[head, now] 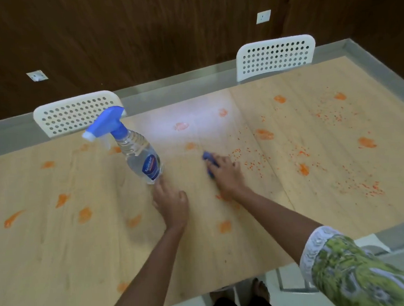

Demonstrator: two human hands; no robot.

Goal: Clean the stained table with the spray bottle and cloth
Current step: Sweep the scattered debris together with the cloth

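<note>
While the right hand (224, 172) presses the blue cloth (209, 163) flat to the desk (58, 248), the upright spray bottle (135, 153) stands just up-left of the empty, loosely curled left hand (171, 203), plainly the nearer one to take it

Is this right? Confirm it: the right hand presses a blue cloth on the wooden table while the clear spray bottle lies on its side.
Wrong on the clear spray bottle: the head view shows it upright. The right hand does press the blue cloth on the wooden table.
</note>
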